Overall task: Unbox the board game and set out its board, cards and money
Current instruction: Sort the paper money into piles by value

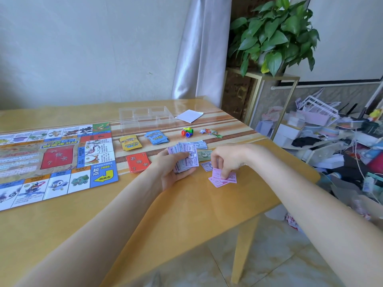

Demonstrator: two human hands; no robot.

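Note:
The game board (56, 160) lies unfolded on the left of the wooden table (83, 224). Beside it sit a red card deck (137, 161), a yellow deck (131, 142) and a blue deck (156, 137). My left hand (172, 170) grips a fanned stack of purple play money (187, 157). My right hand (226, 160) pinches a pink note on a small pink pile (222, 179) lying on the table. More notes lie behind: a purple one (206, 166), a green one (204, 155) and a bluish pile (200, 144).
A clear plastic tray (145, 118) and a white paper (189, 116) lie at the back of the table. Coloured pawns (187, 132) and star tokens (211, 132) sit nearby. The table's right edge drops toward a cluttered floor (331, 146); a potted plant (275, 36) stands behind.

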